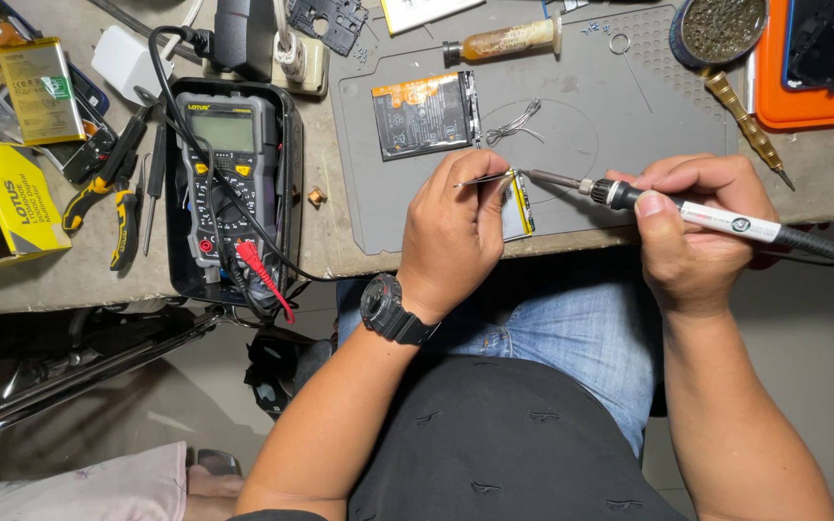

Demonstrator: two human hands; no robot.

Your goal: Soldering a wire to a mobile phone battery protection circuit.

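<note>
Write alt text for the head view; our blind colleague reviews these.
A right hand holds a soldering iron to a small battery on a grey mat, while the left hand steadies it with tweezers. A multimeter lies left.

an electronics repair workbench: multimeter (227,183), grey work mat (417,203), pliers (113,198), soldering iron (716,220)

Both forearms are bare, with no sleeves reaching the wrists. The left hand (451,232) has a chunky black watch (393,311) strapped at the wrist, its round face ringed by a thick dark bezel. The right hand (687,232) wears nothing. A black shirt (494,444) covers the torso, creased in small folds, above faded blue jeans (581,338).
</note>
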